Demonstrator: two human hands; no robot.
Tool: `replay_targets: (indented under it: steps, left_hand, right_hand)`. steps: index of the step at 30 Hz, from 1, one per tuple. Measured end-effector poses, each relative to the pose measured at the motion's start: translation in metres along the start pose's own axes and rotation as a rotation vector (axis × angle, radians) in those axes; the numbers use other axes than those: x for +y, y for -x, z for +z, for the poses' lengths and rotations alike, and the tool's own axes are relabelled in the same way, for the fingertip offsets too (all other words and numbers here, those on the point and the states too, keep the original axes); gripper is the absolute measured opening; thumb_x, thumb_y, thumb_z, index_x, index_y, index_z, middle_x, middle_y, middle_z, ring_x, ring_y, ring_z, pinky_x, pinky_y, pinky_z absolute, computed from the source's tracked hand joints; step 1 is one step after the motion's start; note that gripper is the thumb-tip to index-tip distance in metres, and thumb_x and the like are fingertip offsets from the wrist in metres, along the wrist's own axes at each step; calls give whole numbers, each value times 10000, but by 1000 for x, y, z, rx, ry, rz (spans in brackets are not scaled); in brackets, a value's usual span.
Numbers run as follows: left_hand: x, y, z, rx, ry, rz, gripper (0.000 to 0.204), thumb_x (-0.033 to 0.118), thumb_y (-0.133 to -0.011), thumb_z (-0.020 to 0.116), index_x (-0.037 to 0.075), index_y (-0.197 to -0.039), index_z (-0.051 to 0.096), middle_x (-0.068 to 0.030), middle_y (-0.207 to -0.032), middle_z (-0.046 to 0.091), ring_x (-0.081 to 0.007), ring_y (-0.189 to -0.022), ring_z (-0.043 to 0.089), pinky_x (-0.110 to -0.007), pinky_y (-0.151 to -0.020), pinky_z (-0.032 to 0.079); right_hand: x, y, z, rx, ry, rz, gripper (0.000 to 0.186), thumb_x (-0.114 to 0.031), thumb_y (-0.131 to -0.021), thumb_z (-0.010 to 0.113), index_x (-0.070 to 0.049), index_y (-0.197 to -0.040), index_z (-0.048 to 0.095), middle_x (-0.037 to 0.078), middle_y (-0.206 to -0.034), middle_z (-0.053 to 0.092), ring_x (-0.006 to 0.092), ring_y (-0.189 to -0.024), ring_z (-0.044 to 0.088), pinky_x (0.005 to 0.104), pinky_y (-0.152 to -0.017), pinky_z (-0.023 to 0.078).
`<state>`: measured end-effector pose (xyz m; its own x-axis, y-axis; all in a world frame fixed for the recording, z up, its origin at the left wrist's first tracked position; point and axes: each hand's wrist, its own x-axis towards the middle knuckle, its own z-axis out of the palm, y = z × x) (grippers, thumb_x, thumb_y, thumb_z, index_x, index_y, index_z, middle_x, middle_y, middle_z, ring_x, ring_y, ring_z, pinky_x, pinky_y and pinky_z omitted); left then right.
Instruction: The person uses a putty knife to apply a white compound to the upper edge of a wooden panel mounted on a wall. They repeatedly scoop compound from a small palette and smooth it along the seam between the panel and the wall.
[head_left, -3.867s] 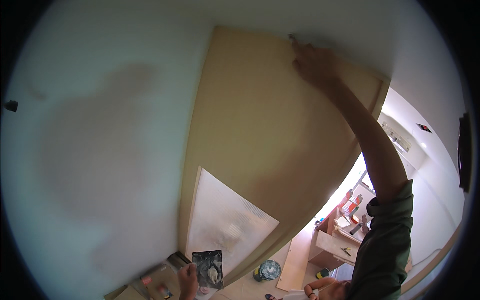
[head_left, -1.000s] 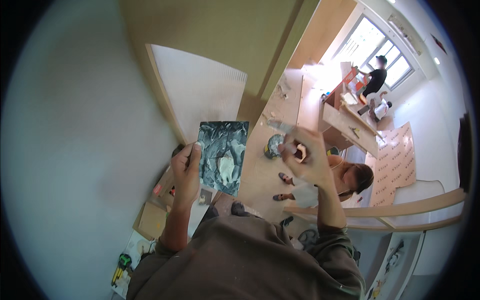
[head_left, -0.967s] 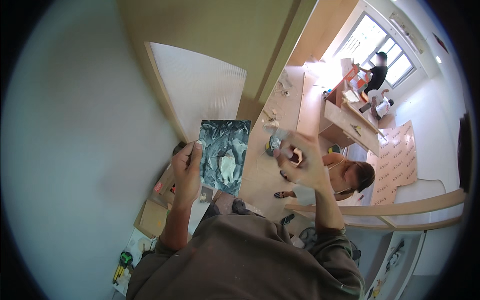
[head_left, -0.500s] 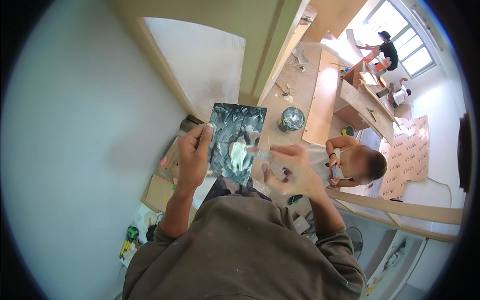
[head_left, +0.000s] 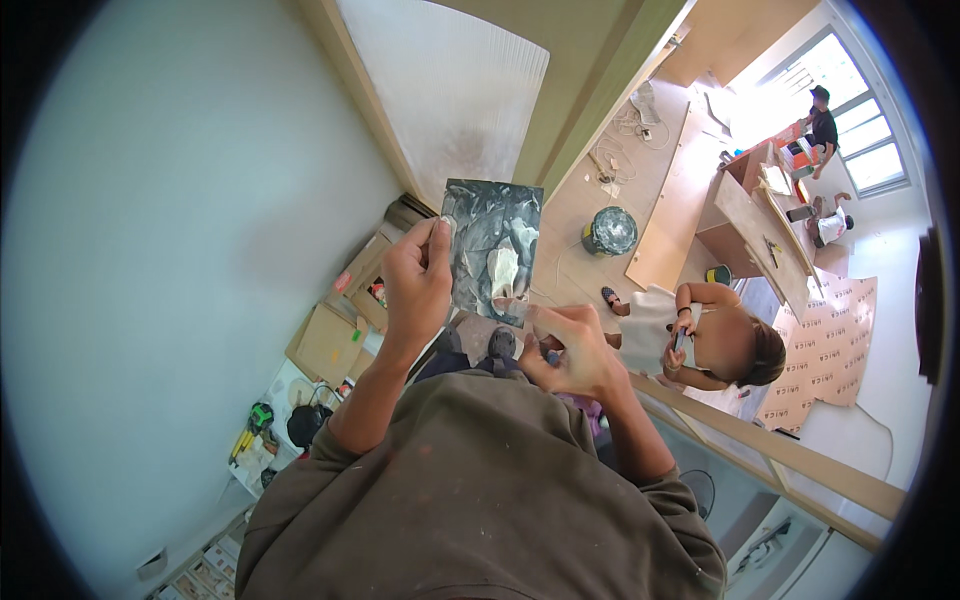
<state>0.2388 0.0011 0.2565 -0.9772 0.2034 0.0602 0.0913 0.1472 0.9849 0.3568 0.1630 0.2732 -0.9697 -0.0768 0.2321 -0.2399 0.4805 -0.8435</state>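
Note:
My left hand (head_left: 418, 275) grips the left edge of a dark rectangular plate (head_left: 478, 230), thumb on its face. White, creamy filler is smeared across the plate, with a thicker white lump (head_left: 503, 270) on its lower right. My right hand (head_left: 572, 352) is closed in a pinch at the plate's lower right corner. From its fingertips a small thin scraper (head_left: 510, 308) reaches onto the plate just below the lump; it is blurred and its handle is hidden by the fingers.
A pale wall (head_left: 200, 230) rises at left, beside a door frame (head_left: 590, 120) with a ribbed panel. A bucket (head_left: 610, 232) and long boards (head_left: 665, 200) lie beyond. Nearby at right, a person (head_left: 715, 340) holds a phone. Two more people work near the window. Cardboard boxes (head_left: 325, 340) sit lower left.
My right hand has moved down with the scraper, from beside the lump to the plate's lower edge. The white lump looks narrower. The view has shifted, and the far person's posture differs.

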Motion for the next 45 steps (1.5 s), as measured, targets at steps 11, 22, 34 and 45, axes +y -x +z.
replay_targets:
  steps: [11,22,34,45]
  left_hand:
    - [-17,10,-7,134,-137,89,357,215,-962,497,-5,-691,427,-40,-574,329,-97,-587,311,-339,-504,284]
    - [11,23,-9,182,58,62,325,172,-942,515,-44,-703,473,-26,-548,358,-86,-553,327,-333,-484,294]
    - [-3,35,2,338,49,46,312,188,-953,506,-67,-775,539,-139,-640,504,-183,-617,429,-383,-586,382]
    - [-25,23,-2,278,-8,81,290,184,-946,508,-58,-819,605,-159,-662,558,-208,-614,483,-389,-595,399]
  right_hand:
    - [-25,-24,-43,63,-478,61,390,-143,-735,537,25,-1083,592,17,-715,475,107,-604,445,256,-533,369]
    - [-304,-285,-228,854,1257,-1130,426,-202,-758,621,-118,-1173,576,126,-848,566,275,-750,563,417,-640,443]
    - [-381,-397,-344,951,1935,-767,475,-309,-895,534,-162,-1345,503,105,-903,585,233,-676,617,392,-635,496]
    - [-365,-391,-328,962,2068,-711,463,-376,-929,492,-25,-1217,581,83,-879,560,185,-583,607,345,-535,497]
